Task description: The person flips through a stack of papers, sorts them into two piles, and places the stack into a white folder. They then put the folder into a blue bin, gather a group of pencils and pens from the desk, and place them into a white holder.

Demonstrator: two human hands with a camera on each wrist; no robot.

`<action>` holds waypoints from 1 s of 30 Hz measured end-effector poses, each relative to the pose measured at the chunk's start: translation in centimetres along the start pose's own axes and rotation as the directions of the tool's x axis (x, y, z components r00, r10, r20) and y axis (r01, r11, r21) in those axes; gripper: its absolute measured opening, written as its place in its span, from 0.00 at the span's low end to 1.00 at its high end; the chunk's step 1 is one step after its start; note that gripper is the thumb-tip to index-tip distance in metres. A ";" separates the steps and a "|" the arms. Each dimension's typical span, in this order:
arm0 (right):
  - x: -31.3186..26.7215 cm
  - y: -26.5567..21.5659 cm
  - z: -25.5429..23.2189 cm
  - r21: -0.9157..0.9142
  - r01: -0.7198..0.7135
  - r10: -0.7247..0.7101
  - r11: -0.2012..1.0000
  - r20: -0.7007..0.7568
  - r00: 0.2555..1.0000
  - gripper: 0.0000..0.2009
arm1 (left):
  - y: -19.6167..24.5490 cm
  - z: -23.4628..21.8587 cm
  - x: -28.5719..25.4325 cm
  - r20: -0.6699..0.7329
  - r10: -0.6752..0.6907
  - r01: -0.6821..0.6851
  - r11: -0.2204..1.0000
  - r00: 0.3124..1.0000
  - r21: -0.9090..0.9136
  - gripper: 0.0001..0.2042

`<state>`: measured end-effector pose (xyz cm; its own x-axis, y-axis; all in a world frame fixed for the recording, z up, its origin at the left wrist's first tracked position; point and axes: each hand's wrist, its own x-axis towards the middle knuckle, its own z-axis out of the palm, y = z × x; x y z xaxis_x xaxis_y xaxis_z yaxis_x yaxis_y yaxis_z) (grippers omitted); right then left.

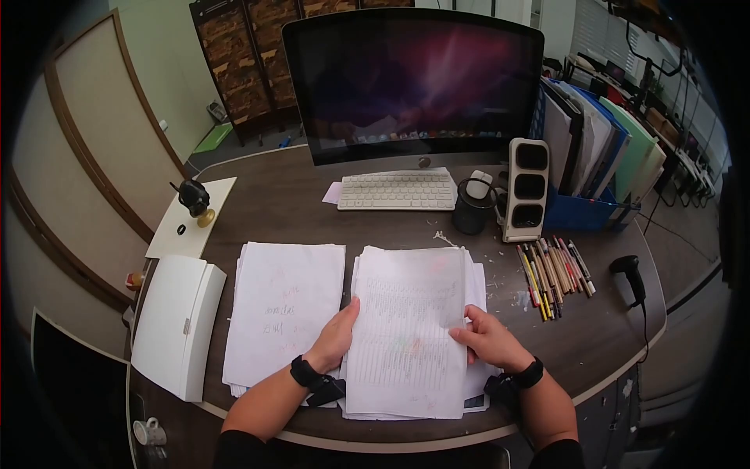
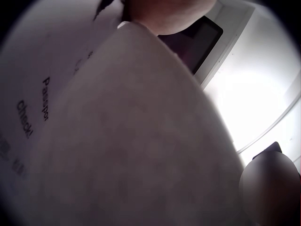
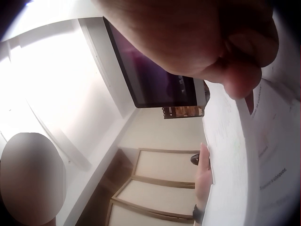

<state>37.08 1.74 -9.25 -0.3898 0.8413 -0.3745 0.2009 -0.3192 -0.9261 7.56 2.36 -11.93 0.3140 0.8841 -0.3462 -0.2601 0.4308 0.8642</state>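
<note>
A stack of printed sheets (image 1: 406, 344) is held up between both hands over the front of the desk. The left hand (image 1: 337, 338) grips its left edge, thumb along the side; in the left wrist view part of that hand (image 2: 169, 14) shows above a blurred sheet (image 2: 136, 122). On the right edge, the right hand (image 1: 494, 341) pinches the sheets with its thumb on top and fingers curled behind. The right wrist view shows the right hand (image 3: 188, 37) against the papers (image 3: 228, 141). Another paper stack (image 1: 285, 313) lies to the left, and more sheets (image 1: 478, 375) show underneath at the right.
A monitor (image 1: 422, 86), keyboard (image 1: 397, 190) and black mesh cup (image 1: 473, 211) stand behind the papers. Pencils (image 1: 553, 273), a scanner (image 1: 629, 279) and a blue file holder (image 1: 582, 213) are at the right. A white device (image 1: 176, 328) sits at the left; a mug (image 1: 148, 431) is below the desk edge.
</note>
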 end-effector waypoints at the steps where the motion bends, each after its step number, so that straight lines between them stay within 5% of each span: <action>1: 0.0 0.1 -0.1 -0.004 -0.019 0.019 1.000 0.035 0.999 0.12 | 0.0 0.0 0.0 0.010 -0.001 0.001 1.000 1.000 0.005 0.31; 8: -0.2 -0.3 -1.0 0.041 -0.037 0.036 0.998 0.028 0.999 0.16 | -0.3 -0.2 0.0 0.012 0.035 -0.034 0.999 0.999 -0.029 0.30; 14: -0.2 -0.5 -1.7 0.265 -0.025 0.045 0.964 -0.072 0.996 0.17 | -0.3 -0.1 0.0 0.000 0.065 -0.065 0.998 0.998 -0.024 0.30; 20: -0.2 -0.5 -0.8 0.118 -0.146 0.141 0.982 0.054 0.989 0.15 | 0.2 0.2 -0.1 -0.038 0.013 -0.015 0.999 0.999 -0.049 0.28; 26: -1.0 -1.7 -0.6 -0.105 -0.144 0.156 0.984 0.121 0.980 0.19 | 0.0 0.1 -0.4 0.040 0.013 -0.019 0.989 0.999 0.148 0.18; 28: -1.0 -2.2 -0.6 -0.416 -0.168 0.149 0.894 -0.078 0.986 0.23 | 0.0 0.1 -0.4 0.056 0.015 -0.022 0.992 0.998 0.124 0.17; 29: -0.8 -1.8 -0.8 -0.416 -0.167 0.148 0.894 -0.079 0.986 0.23 | 0.0 0.0 -0.4 0.057 0.016 -0.024 0.992 0.998 0.125 0.17; 30: -0.4 -0.8 -1.0 -0.471 -0.063 -0.033 0.880 -0.192 0.981 0.24 | 0.0 0.1 -0.5 0.071 0.046 -0.054 0.991 0.996 0.123 0.17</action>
<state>37.99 2.10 -8.27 -0.2160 0.9196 -0.3282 0.6243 -0.1284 -0.7706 7.46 1.88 -11.77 0.3656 0.8878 -0.2797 -0.1628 0.3569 0.9199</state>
